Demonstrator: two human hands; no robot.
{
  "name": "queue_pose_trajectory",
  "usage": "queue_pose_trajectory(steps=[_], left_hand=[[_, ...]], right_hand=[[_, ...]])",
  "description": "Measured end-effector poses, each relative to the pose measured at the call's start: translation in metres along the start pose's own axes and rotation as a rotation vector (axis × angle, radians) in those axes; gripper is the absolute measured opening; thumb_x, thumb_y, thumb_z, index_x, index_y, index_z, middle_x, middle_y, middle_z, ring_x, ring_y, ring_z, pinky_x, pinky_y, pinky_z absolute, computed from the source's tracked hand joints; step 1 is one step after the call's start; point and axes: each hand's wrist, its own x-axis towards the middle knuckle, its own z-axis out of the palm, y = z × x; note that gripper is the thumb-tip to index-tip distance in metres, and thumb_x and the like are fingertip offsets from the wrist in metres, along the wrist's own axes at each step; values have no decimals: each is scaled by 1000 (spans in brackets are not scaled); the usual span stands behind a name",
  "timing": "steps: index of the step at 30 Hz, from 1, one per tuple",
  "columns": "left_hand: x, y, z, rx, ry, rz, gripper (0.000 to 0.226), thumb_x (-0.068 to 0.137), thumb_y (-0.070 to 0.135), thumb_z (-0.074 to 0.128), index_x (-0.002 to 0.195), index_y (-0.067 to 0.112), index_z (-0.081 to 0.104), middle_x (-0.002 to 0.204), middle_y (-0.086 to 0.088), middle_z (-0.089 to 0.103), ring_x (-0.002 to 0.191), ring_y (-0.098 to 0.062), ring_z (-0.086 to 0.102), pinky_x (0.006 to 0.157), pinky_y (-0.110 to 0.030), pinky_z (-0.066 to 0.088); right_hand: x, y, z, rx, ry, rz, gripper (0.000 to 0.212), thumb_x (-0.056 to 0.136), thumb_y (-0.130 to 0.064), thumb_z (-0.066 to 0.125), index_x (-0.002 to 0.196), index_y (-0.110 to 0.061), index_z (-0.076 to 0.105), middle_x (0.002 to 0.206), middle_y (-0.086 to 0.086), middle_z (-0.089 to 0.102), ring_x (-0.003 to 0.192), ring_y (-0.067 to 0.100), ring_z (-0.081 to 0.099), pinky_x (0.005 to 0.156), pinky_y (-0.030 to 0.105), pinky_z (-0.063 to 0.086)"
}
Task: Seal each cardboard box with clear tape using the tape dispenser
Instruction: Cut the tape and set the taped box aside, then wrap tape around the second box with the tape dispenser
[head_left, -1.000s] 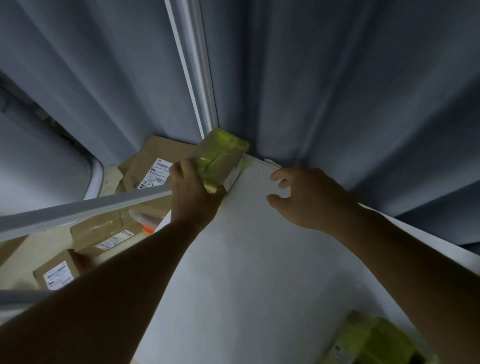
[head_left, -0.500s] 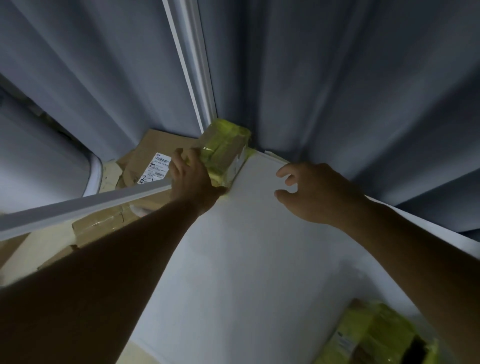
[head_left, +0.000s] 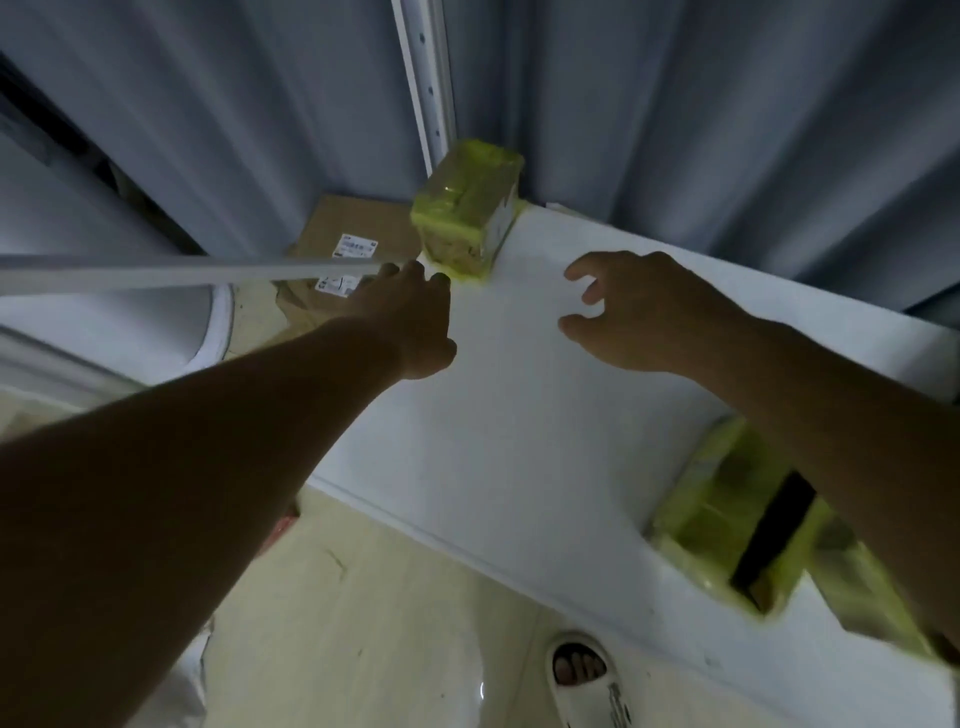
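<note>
A small box wrapped in yellow-green tape stands at the far corner of the white table. My left hand hovers just in front of it, fingers loose, not touching it. My right hand hangs over the table to the right with relaxed, spread fingers and holds nothing. A second yellow-taped box with a dark strip across it lies at the table's near right, partly behind my right forearm. No tape dispenser is visible.
Brown cardboard boxes with white labels lie on the floor left of the table, behind a white bar. Grey curtains close the back. My foot in a white slipper stands on the pale floor.
My left hand has let go of the yellow-taped box and drawn back a little. The view has tilted down, showing more of the table, the second box and the floor.
</note>
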Motion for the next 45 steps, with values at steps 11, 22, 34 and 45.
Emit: queue_pose_trajectory(steps=[11, 22, 34, 45], left_hand=[[-128, 69, 5, -115, -24, 210, 55, 92, 48, 61, 137, 18, 50, 136, -7, 54, 125, -29, 52, 103, -46, 48], [-142, 209, 8, -271, -100, 364, 66, 94, 61, 53, 140, 16, 44, 137, -12, 48, 120, -31, 54, 99, -47, 50], [-126, 291, 71, -379, -130, 14, 117, 61, 60, 87, 147, 17, 20, 130, -14, 41, 118, -41, 52, 91, -50, 49], [-128, 291, 81, -363, -58, 10, 94, 67, 40, 82, 137, 13, 26, 122, -14, 38, 108, -40, 48, 74, -43, 46]], right_hand=[[-160, -3, 21, 82, 80, 85, 59, 93, -44, 61, 148, -33, 42, 144, -4, 53, 125, 22, 54, 97, 32, 45], [-240, 99, -5, 3, 102, 214, 41, 93, -37, 60, 132, -27, 56, 119, 2, 67, 99, 25, 61, 89, 38, 54], [-242, 181, 4, 65, 30, 217, 34, 90, -41, 54, 121, -28, 58, 109, 0, 67, 101, 26, 63, 87, 42, 55], [-247, 195, 10, 98, 32, 219, 42, 91, -41, 56, 130, -24, 56, 118, 4, 67, 109, 29, 63, 91, 44, 54]])
